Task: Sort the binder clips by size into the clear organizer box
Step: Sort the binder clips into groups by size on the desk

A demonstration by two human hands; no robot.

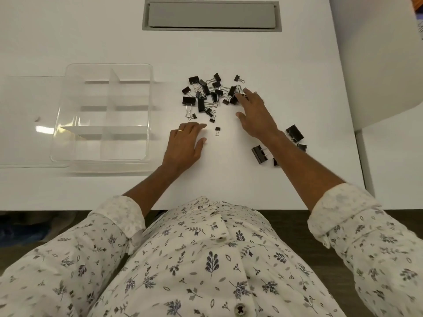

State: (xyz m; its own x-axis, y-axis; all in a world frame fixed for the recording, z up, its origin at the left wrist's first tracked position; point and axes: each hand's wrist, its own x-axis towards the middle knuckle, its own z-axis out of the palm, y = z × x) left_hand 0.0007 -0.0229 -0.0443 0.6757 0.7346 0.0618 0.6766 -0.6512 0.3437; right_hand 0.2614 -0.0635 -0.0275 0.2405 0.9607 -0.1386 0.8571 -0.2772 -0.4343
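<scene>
While left hand (185,145) lies flat, relaxed on white table (251,53), right hand (256,115), fingers spread, touches the right edge of the black metal binder-clip pile (206,94), gripping nothing. Clear plastic divided organizer box (128,145) sits well left of pile, nearer left hand.

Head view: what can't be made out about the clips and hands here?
Head view only:
- Right hand: its fingertips cover clips at the pile's edge; any grip is hidden.
- Pile: clips overlap, so count and sizes are unclear.
- Large clips: the right forearm covers some.
- Clear lid: cut off by the left edge.
</scene>
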